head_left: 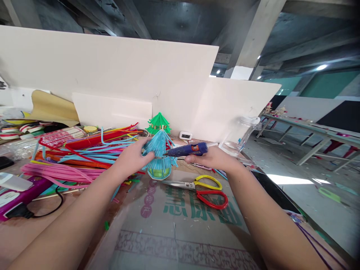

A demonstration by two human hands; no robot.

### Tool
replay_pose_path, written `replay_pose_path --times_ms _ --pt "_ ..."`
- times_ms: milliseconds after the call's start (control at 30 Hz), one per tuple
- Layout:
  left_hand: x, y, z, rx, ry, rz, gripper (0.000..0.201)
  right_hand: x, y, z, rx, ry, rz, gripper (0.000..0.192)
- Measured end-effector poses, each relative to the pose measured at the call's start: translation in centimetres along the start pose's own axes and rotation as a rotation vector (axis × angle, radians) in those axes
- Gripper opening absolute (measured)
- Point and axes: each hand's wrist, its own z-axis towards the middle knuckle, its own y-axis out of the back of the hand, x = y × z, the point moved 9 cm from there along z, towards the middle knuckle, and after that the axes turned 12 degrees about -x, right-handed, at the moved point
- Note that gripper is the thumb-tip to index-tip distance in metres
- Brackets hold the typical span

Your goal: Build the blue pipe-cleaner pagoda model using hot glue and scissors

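My left hand grips the left side of a light blue straw pagoda model that stands on the cardboard-covered table. My right hand holds a blue glue gun level, its nozzle touching the model's roof on the right. A finished green straw pagoda stands just behind the blue one, against the white board.
Scissors with yellow and red handles lie in front of the model. A heap of pink, blue and red straws fills the left side. A clear plastic jar and a small white clock sit at the back. A purple device with a black cable lies at far left.
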Motion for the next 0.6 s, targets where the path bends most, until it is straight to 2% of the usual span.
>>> replay_pose_path --times_ms 400,600 --pt "0.01 0.06 -0.03 -0.005 -0.010 -0.008 0.057 -0.26 -0.06 -0.08 0.010 -0.037 0.001 0.039" --pt "0.02 0.09 0.05 -0.006 -0.008 -0.006 0.058 -0.01 0.12 0.06 -0.026 -0.055 0.024 0.046"
